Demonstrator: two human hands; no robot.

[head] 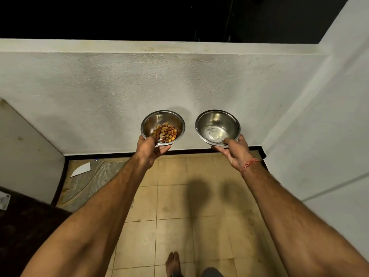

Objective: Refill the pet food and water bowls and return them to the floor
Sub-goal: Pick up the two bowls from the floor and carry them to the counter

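Now both bowls are held out in front of the low white wall (159, 80), above the tiled floor (179, 206). The left hand (148, 150) holds the food bowl (162, 126) at its near rim, thumb over the edge and fingers curled under, so the kibble (164, 133) lies level at the bottom. To the right of this bowl, apart from it, the right hand (235, 152) pinches the water bowl (217, 126) in the same way (a little clear water seems to lie inside). I judge that both are kept flat so nothing spills; they appear refilled, and lowering them to the floor by the wall remains.
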